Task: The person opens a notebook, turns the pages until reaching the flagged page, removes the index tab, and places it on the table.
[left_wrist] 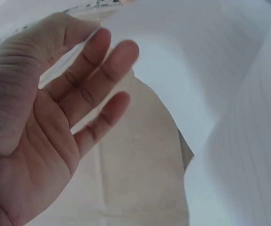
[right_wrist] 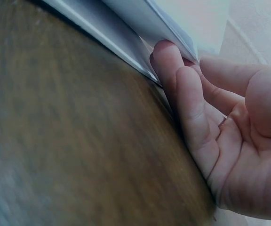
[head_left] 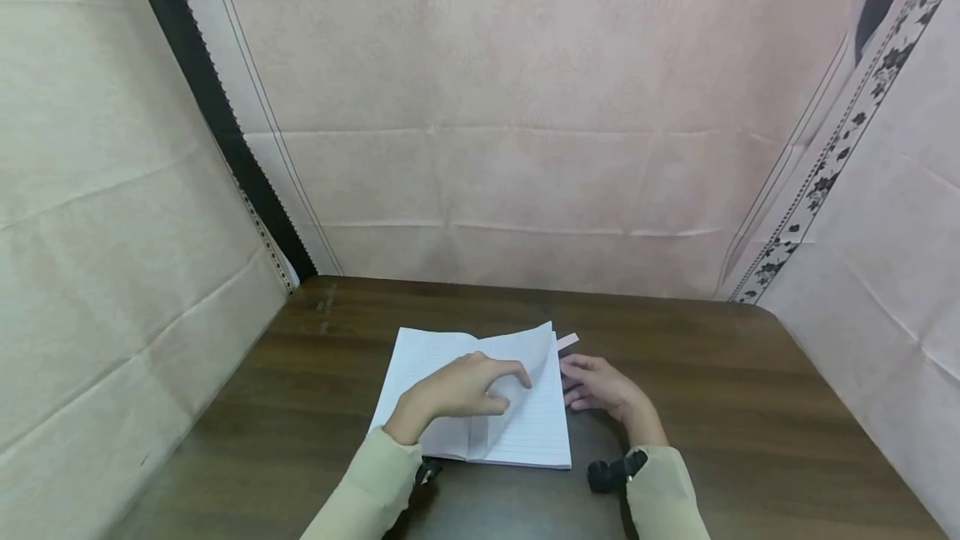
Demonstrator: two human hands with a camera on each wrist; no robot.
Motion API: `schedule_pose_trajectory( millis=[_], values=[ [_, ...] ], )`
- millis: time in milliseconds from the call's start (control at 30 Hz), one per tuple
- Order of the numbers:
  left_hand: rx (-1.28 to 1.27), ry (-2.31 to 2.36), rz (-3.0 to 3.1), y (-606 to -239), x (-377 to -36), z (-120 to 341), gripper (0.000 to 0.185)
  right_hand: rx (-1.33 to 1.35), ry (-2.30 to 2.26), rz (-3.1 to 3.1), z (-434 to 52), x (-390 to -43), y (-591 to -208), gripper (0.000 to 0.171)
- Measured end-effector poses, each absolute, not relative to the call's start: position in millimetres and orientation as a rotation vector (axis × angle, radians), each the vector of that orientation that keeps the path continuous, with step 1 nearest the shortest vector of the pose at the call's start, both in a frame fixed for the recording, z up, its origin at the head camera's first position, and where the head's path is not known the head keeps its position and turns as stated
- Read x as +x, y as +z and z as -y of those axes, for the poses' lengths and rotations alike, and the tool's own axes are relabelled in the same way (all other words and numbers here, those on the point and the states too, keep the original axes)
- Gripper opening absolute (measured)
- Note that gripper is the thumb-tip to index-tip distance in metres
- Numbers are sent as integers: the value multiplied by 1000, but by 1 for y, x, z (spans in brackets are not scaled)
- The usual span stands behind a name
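Pale pink cloth (head_left: pixel 525 107) hangs behind and to both sides of a dark wooden counter (head_left: pixel 750 407), and on the near middle of that counter lies an open notebook (head_left: pixel 525 432) with lined white pages. One page (head_left: pixel 525 357) stands lifted and curls over toward the left half of the notebook. My left hand (head_left: pixel 461 390) rests over the middle of the notebook with its fingers (left_wrist: pixel 112 61) loosely spread and nearly straight against the lifted page; from the left wrist view the palm faces the paper and I cannot tell whether any fingertip actually pinches it, so this grip reads as apart. My right hand (head_left: pixel 600 390) lies on the counter just beside the notebook's right edge, its fingertips (right_wrist: pixel 166 56) touching the edges of the stacked pages, fingers relaxed and closed on nothing. A small pink strip (head_left: pixel 567 341) pokes out at the notebook's far right corner. Both my sleeves (head_left: pixel 375 482) are light greenish, and a black wrist strap (head_left: pixel 615 472) shows at my right cuff
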State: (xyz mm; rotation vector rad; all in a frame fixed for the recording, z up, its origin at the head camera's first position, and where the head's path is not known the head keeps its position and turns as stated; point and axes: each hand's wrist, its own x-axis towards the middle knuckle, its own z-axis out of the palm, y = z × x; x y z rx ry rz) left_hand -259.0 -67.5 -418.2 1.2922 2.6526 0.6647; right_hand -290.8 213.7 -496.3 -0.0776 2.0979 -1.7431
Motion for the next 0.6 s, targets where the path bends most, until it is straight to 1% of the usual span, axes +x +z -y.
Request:
schedule_pose_trajectory(
  millis=[100,167,400,467,600],
  values=[
    [1271,743,-2593,-419,-263,77,35,-66,-1741,-2094,-213,-291,-497,43],
    [1269,780,-2557,-420,-266,82,37,-57,-1743,-2094,-213,-290,-498,43],
    [1259,771,-2491,-419,-272,103,69,-55,-1740,-2118,-212,-288,-499,40],
    [1244,767,-2486,-418,-272,110,75,-59,-1740,-2127,-212,-288,-499,41],
    [1165,798,-2463,-413,-273,126,81,-71,-1739,-2145,-213,-288,-499,43]
  ],
)
